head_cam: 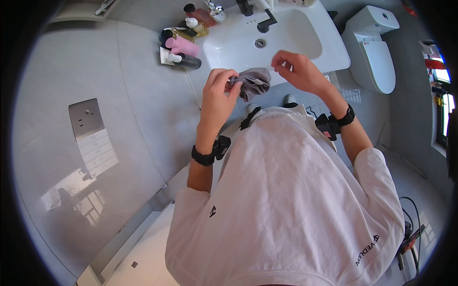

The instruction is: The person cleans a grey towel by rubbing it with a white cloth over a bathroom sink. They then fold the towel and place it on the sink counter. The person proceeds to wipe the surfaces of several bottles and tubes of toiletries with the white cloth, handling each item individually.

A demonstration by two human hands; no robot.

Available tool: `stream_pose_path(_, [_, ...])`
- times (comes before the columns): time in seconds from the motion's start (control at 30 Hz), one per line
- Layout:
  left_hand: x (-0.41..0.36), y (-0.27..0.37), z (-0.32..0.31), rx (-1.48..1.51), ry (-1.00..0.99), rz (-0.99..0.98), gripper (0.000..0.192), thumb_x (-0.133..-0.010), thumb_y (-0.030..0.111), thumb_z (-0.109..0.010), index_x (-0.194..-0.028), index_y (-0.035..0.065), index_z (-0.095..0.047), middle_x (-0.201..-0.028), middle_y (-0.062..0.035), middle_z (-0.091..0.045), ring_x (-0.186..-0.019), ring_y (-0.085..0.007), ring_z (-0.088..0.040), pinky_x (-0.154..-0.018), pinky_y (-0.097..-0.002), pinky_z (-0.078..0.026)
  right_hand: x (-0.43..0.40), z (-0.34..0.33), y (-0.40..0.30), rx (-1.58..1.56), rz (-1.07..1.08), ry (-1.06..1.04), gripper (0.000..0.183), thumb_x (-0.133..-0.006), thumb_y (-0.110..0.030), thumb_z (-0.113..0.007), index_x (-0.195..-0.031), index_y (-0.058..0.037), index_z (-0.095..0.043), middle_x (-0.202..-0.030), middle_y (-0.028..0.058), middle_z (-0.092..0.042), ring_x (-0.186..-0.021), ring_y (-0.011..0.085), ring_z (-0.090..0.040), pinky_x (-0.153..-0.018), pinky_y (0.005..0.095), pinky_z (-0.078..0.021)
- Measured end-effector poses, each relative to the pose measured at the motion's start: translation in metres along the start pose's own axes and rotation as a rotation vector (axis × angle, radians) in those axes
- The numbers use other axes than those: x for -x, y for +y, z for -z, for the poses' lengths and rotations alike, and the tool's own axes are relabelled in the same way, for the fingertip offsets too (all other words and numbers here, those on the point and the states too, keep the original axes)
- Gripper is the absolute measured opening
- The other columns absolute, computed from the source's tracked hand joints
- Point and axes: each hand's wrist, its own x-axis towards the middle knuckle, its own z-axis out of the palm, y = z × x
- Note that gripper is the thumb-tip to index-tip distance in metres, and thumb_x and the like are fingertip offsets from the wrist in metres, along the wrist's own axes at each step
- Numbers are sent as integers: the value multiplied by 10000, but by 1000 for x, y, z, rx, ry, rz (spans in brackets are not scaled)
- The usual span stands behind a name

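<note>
A bunched grey cloth (258, 81) hangs just in front of the sink's front rim, its fabric folded and crumpled. My left hand (221, 93) pinches its gathered end between thumb and fingers. To the right of the cloth and apart from it, my right hand (300, 71) is raised over the front of the white sink (229, 44). Its fingers are loosely curled with a gap between them, and I see nothing held there. A black strap with a small device (205, 154) is around my left wrist, and a similar strap (346, 116) is around my right.
Several pump bottles, among them a pink bottle (182, 46), stand left of the basin. A black faucet (267, 21) reaches over the drain (260, 43). At the right is a white toilet (378, 60) with its lid down. A wall socket (86, 116) is on the left wall.
</note>
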Motion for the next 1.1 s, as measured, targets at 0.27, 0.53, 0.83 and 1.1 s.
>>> stream_pose_path(0.27, [7,7,-1,4,67,6,164,-803,-30,-639,-953,-20,-572,-903,-86,-604,-677,-149,-666,-543,-240,-512,14,-33,32,119,-39,-115,128,-797,-97,-593,-897,-21,-569,-798,115,-650,-730,275,-627,-680,350,-490])
stream_pose_path(0.53, [10,9,0,-15,144,-67,174,-772,0,-684,-915,-4,-585,-848,-76,-627,-612,-133,-630,-533,-240,-502,3,-38,25,112,-86,-110,189,-793,-123,-611,-924,-7,-538,-792,121,-651,-724,288,-628,-672,363,-492])
stream_pose_path(0.83, [20,14,6,-6,89,-107,168,-757,-16,-691,-896,-8,-597,-840,-85,-622,-617,-141,-618,-540,-241,-498,-8,-56,50,63,-192,58,200,-773,-166,-625,-870,5,-585,-747,137,-638,-698,257,-628,-649,358,-491])
stream_pose_path(1.1, [29,5,10,-10,74,-80,178,-750,-28,-687,-903,-9,-598,-854,-86,-621,-639,-141,-616,-556,-241,-504,-8,-25,29,321,44,84,136,-740,-108,-615,-798,2,-563,-673,140,-621,-603,307,-592,-593,370,-482])
